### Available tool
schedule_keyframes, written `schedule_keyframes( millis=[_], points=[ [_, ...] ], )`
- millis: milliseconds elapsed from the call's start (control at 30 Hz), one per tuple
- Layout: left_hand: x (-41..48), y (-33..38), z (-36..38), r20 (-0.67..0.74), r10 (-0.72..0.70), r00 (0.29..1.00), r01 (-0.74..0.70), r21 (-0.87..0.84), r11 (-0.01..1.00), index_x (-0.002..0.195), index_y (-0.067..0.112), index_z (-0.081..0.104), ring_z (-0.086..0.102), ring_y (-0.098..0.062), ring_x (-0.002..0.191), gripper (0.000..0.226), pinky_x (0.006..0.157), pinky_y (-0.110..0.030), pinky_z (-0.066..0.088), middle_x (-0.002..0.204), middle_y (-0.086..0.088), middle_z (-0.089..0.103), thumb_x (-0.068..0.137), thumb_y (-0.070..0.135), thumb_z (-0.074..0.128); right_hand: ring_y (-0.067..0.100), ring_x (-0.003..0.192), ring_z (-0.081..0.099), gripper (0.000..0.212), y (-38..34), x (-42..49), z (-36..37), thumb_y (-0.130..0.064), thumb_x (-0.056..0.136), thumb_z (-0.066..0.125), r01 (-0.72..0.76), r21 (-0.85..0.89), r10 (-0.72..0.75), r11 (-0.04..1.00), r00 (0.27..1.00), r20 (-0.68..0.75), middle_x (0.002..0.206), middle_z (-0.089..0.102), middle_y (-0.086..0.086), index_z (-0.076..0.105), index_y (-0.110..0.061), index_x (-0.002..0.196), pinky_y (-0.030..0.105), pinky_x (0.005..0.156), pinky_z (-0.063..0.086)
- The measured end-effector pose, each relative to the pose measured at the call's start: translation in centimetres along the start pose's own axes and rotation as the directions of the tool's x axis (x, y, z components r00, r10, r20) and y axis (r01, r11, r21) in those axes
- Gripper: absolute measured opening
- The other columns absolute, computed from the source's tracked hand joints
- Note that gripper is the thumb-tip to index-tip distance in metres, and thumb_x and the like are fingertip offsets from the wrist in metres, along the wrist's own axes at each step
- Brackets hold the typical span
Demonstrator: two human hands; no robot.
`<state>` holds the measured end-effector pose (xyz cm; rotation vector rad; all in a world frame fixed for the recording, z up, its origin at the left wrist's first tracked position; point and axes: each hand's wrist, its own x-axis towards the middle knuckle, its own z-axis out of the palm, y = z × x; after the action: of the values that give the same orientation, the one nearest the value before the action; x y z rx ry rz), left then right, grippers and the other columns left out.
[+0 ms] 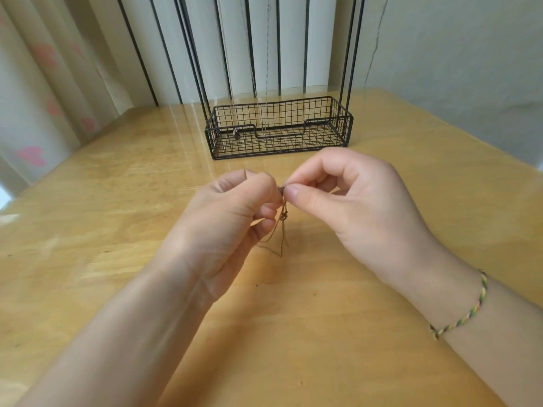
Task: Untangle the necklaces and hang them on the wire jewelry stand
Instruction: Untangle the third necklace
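Nearest, on the R wrist, sits a braided thread bracelet (470, 306), green and yellow. Above the middle of the wooden worktop (117, 201) both hands are raised, close together. The L hand (232, 218) has its fingers (266, 212) curled in, and they pinch a thin gold-brown necklace chain (282, 227). The R hand (361, 207) pinches the same chain at its top betw. thumb and index tip, the other fingers loosely curled. The chain is a small tangle betw. the two hands, w/ a knot or clasp in the middle (too small to tell which). Its loops hang down; if the lowest part touches the worktop, I cannot tell. Farther back stands the black wire jewelry stand (279, 127), mesh basket base on the worktop, rods going up out of view. Fine hung necklaces (266, 69) come down into the basket, one w/ a small dark pendant (236, 136) near the L front corner. Behind: a pale curtain (44, 83) w/ pink hearts at L, a plain wall (455, 54) at R.
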<state>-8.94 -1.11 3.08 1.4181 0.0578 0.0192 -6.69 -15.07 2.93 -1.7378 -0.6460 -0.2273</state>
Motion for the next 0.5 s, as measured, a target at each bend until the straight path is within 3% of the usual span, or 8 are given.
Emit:
schedule_keyframes(
  millis=[100, 233, 500],
  points=[
    [-0.06, -0.12, -0.04, -0.005, 0.016, 1.0, -0.015, 0.023, 1.0, 0.054, 0.017, 0.052, 0.042, -0.008, 0.053, 0.01, 0.051, -0.017, 0.039, 0.056, 0.0, 0.046, 0.06, 0.011, 0.056, -0.001, 0.063, 0.053, 0.01, 0.17, 0.05, 0.03, -0.002, 0.079, 0.069, -0.034, 0.085, 0.034, 0.996, 0.999, 0.009, 0.069, 0.063, -0.005, 0.067, -0.01, 0.072, 0.013, 0.059, 0.041],
    [-0.16, -0.19, 0.12, 0.002, 0.028, 1.0, -0.028, 0.053, 0.998, 0.054, 0.017, 0.053, 0.042, -0.008, 0.053, 0.009, 0.053, -0.018, 0.039, 0.055, 0.001, 0.047, 0.059, 0.011, 0.056, 0.003, 0.065, 0.052, 0.004, 0.21, 0.11, -0.14, -0.011, 0.075, 0.065, -0.084, 0.181, 0.082, 0.98, 0.996, 0.02, 0.07, 0.06, -0.005, 0.065, -0.012, 0.072, 0.015, 0.058, 0.042],
    [0.01, -0.22, -0.04, -0.046, 0.046, 0.998, -0.044, 0.043, 0.998, 0.054, 0.017, 0.052, 0.041, -0.007, 0.051, 0.013, 0.056, -0.021, 0.036, 0.053, 0.002, 0.047, 0.062, 0.009, 0.056, 0.007, 0.066, 0.054, 0.015, 0.1, 0.02, 0.07, -0.008, 0.09, 0.056, -0.241, 0.285, 0.219, 0.928, 0.97, 0.106, 0.074, 0.056, -0.004, 0.06, -0.016, 0.078, 0.022, 0.056, 0.044]
  ],
)
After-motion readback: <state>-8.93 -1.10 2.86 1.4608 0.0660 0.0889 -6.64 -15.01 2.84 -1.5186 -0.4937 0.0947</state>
